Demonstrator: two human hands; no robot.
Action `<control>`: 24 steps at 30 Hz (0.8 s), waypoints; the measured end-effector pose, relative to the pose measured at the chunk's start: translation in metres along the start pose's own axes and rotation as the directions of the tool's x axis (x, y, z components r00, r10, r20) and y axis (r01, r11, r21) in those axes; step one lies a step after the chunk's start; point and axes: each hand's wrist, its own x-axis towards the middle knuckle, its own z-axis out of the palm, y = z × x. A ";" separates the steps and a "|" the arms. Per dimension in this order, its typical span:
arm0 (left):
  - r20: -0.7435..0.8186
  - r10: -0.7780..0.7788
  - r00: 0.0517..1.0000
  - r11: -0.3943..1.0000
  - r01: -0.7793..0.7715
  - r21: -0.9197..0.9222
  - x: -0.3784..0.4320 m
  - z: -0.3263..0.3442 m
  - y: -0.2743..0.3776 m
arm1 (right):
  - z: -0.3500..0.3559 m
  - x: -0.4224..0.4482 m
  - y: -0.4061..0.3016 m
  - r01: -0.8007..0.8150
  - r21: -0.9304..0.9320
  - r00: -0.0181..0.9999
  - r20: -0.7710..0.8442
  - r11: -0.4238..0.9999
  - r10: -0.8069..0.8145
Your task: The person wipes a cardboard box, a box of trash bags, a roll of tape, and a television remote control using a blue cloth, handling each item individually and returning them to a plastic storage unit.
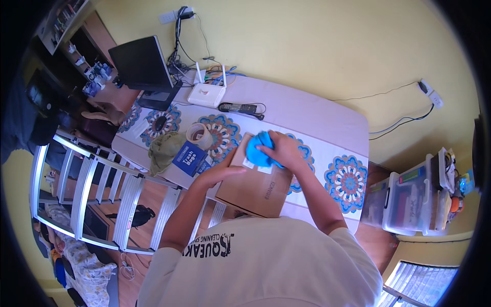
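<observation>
A cardboard box with white labels rests at the near edge of the table, close against my shirt. My right hand grips a bunched bright blue cloth and presses it on the upper part of the box. My left hand lies along the box's left side, its thumb over the top face and its other fingers partly hidden. Left of the box are a blue box of trash bags, a roll of tape and a crumpled olive-green cloth.
Behind stand a white router, a remote control and a monitor on the table. A metal ladder adjoins the table on the left. Plastic storage bins are at the right. A person is at far left.
</observation>
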 end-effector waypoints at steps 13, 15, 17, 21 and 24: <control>-0.360 0.143 0.922 0.850 -0.300 -0.433 -0.011 -0.026 -0.053 | -0.019 -0.043 0.063 -0.358 0.839 0.920 0.244 0.409 0.306; -0.364 0.007 0.932 0.760 -0.241 -0.603 0.000 -0.026 -0.048 | 0.005 -0.062 0.027 -0.337 0.828 0.924 0.197 0.448 0.329; -0.291 0.099 0.952 0.680 -0.278 -0.678 0.014 -0.034 -0.051 | 0.038 -0.088 -0.012 -0.090 0.697 0.959 -0.132 0.711 0.251; -0.246 -0.003 0.969 0.768 -0.156 -0.622 0.014 -0.022 -0.048 | 0.002 -0.073 -0.024 0.136 0.473 0.954 -0.299 0.870 0.014; -0.216 0.039 0.976 0.741 -0.173 -0.649 0.016 -0.007 -0.051 | -0.022 -0.031 -0.008 0.013 0.636 0.963 -0.215 0.771 0.161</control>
